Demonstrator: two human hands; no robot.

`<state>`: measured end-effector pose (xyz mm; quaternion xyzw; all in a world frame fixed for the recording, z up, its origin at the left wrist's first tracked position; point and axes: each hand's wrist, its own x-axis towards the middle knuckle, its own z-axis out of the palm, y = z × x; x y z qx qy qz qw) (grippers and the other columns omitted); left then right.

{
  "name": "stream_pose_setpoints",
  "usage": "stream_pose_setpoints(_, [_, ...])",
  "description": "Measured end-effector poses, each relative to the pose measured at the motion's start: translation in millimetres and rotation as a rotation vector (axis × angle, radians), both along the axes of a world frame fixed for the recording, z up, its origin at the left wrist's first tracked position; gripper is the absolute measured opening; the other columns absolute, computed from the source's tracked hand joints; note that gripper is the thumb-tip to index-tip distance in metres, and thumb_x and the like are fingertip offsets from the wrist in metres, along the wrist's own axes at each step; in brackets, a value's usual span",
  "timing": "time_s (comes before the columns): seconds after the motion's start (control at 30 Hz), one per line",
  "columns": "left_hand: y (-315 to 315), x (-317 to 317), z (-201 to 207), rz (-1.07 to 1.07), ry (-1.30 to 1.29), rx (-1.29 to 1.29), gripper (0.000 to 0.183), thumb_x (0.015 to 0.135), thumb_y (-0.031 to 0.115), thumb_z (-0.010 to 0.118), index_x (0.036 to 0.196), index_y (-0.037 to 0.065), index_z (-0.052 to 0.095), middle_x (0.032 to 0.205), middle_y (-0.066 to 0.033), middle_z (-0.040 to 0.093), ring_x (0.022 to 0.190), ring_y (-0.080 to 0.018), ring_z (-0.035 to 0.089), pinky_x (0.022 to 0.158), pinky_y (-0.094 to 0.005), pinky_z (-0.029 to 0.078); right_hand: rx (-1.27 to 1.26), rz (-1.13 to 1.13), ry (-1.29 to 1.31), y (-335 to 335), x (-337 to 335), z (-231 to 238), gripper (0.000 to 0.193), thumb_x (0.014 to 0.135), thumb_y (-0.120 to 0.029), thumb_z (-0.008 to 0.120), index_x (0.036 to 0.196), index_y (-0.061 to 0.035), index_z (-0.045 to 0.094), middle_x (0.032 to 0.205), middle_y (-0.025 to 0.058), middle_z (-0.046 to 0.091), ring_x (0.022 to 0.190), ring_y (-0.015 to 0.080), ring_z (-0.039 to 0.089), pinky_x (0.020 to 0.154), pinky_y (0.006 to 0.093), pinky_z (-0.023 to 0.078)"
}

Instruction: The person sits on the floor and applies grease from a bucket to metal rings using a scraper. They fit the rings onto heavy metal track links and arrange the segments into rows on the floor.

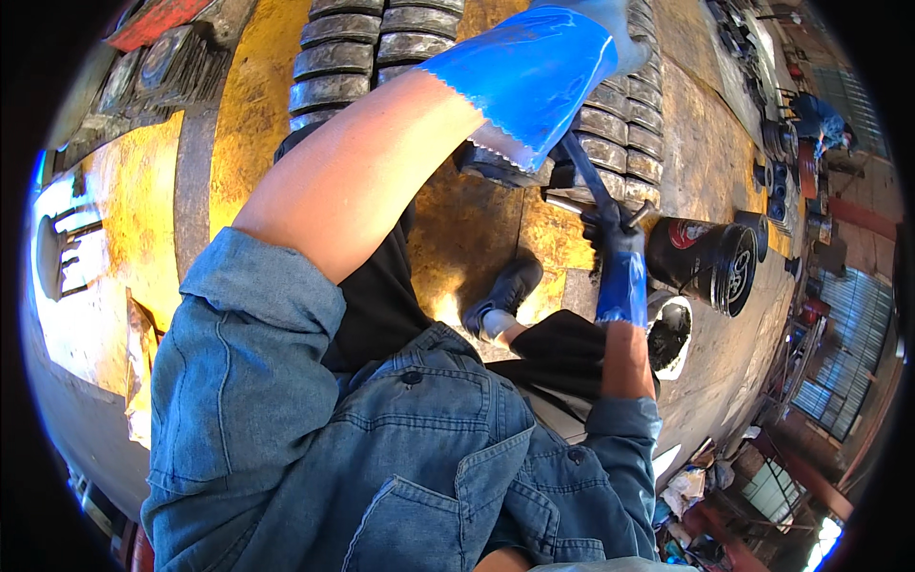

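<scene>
My left hand (621, 36), in a blue rubber glove with a greyish hand part, reaches across to the far right, over rows of worn, rounded metal blocks (602, 124). The wide blue cuff and the frame's upper edge hide most of its fingers, so its grip does not show. Nearer to me, my right hand (615, 243) wears a blue glove blackened with grease. It is closed around a long dark bar (593, 174) that runs up toward the left cuff. A short metal pin with a flat head (640, 214) sticks out beside its fingers.
More metal blocks (332, 62) form a double row at the far left. A black bucket (701, 257) lies right of my right hand, beside a white container with dark grease (670, 336). My shoe (505, 291) rests on yellow-stained plates. Another person (818, 119) is at the far right.
</scene>
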<state>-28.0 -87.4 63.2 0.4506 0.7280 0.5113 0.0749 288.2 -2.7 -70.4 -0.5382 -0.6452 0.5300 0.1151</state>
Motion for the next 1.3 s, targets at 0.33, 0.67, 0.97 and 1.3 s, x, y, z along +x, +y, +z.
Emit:
stream_pose_setpoints(0.33, [1.4, -5.0, -2.7, 0.028, 0.005, -0.025, 0.065, 0.082, 0.039, 0.069, 0.129, -0.002, 0.053, 0.128, -0.0252, 0.057, 0.122, -0.0387, 0.053, 0.103, -0.0427, 0.043, 0.698, 0.442, -0.711, -24.8, 5.6, -38.7, 0.034, 0.088, -0.031, 0.064, 0.122, -0.0249, 0.064, 0.089, 0.0204, 0.069, 0.083, 0.0393, 0.068, 0.073, 0.0462, 0.053])
stream_pose_setpoints(0.67, [2.2, -11.2, -6.9, 0.041, 0.03, -0.079, 0.066, 0.081, 0.038, 0.069, 0.13, -0.002, 0.053, 0.128, -0.024, 0.057, 0.121, -0.0383, 0.054, 0.103, -0.0425, 0.043, 0.521, 0.676, -0.15, -37.4, 29.1, 10.1, 0.032, 0.088, -0.009, 0.064, 0.119, -0.0143, 0.069, 0.101, 0.0141, 0.072, 0.089, 0.0296, 0.071, 0.079, 0.0361, 0.056])
stream_pose_setpoints(0.97, [-3.3, -4.2, 0.1, 0.034, -0.019, -0.097, 0.064, 0.081, 0.039, 0.069, 0.127, -0.002, 0.055, 0.128, -0.0236, 0.058, 0.122, -0.0372, 0.054, 0.104, -0.0416, 0.043, 0.659, 0.808, -0.272, -45.3, 2.0, -31.6, 0.045, 0.081, -0.007, 0.066, 0.124, -0.0188, 0.065, 0.101, 0.0128, 0.072, 0.095, 0.0285, 0.07, 0.08, 0.0367, 0.057])
stream_pose_setpoints(1.3, [4.5, -2.8, -10.2, 0.034, 0.023, -0.051, 0.064, 0.081, 0.038, 0.069, 0.129, -0.001, 0.053, 0.127, -0.0234, 0.058, 0.121, -0.0377, 0.054, 0.105, -0.0423, 0.042, 0.596, 0.839, -0.463, -41.6, -5.2, -38.5, 0.042, 0.083, -0.016, 0.064, 0.124, -0.0239, 0.063, 0.106, 0.0126, 0.071, 0.096, 0.0322, 0.068, 0.082, 0.0396, 0.055])
